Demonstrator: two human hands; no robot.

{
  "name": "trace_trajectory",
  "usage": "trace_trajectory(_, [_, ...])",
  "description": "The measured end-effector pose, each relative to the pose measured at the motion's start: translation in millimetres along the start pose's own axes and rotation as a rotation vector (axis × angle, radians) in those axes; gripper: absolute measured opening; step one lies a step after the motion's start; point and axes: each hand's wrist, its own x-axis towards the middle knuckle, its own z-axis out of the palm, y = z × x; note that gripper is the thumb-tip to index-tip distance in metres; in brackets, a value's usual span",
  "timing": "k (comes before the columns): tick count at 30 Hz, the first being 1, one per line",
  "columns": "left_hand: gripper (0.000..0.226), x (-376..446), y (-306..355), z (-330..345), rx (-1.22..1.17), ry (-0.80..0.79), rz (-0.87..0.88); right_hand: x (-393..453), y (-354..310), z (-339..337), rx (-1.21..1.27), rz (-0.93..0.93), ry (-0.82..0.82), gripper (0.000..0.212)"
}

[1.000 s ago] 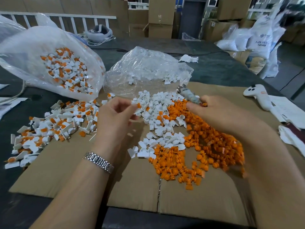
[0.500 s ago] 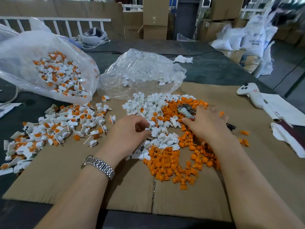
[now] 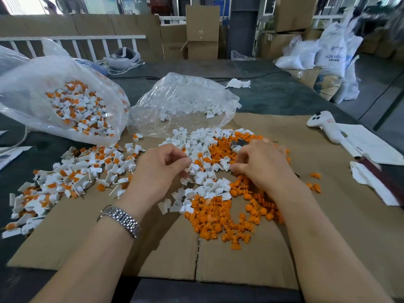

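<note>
Two bare forearms w/ bare hands, left hand [image 3: 161, 169] & right hand [image 3: 262, 165]. On left wrist: silver metal watch bracelet [image 3: 122, 219], several rows of small shiny links, snug fit. Arms uncovered to bottom frame edge.

Bright, even daylight comes from blown-out windows [image 3: 28, 5] far beyond the flat brown cardboard sheet [image 3: 328, 193]. On it the left hand [image 3: 161, 169] and right hand [image 3: 262, 165] cast faint soft shadows. The crumpled clear plastic bag [image 3: 185, 99] behind it glares. Edges bow and blur.
</note>
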Motion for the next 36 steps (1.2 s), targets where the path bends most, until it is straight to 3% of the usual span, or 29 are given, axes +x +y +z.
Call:
trace_trajectory(2, [0.008,-4,4,-2,-0.222,-0.053,-0.078,-2,-4,2,-0.073,0.007,-0.034,0.025])
trace_trajectory(6, [0.033,-6,4,-1,-0.727,-0.127,-0.286,-2,-9,7,-0.153,-0.008,-0.021,0.027])
trace_trajectory(9, [0.024,-4,-3,2,-1.017,-0.162,-0.378,-2,-11,9,-0.163,-0.044,-0.016,0.024])
trace_trajectory(12, [0.018,-4,-11,5,-1.159,-0.196,-0.386,-1,-11,8,-0.087,-0.068,0.016,0.018])
trace_trajectory(17, [0.026,-5,-13,7,-1.192,-0.234,-0.34,-2,-16,-1,0.514,-0.123,0.16,0.007])
trace_trajectory(20, [0.034,-7,-10,6,-1.182,-0.226,-0.316,-10,-22,-8,0.879,-0.178,0.128,0.014])
trace_trajectory(23, [0.032,-9,-6,5,-1.148,-0.251,-0.287,-13,-27,-10,1.028,-0.256,0.081,0.012])
trace_trajectory(28, [0.029,-10,-4,6,-1.03,-0.214,-0.206,-13,-31,-8,1.056,-0.335,-0.002,0.017])
trace_trajectory(36, [0.027,-12,-5,11,-0.757,-0.09,-0.044,-16,-39,-5,0.931,-0.337,0.055,0.013])
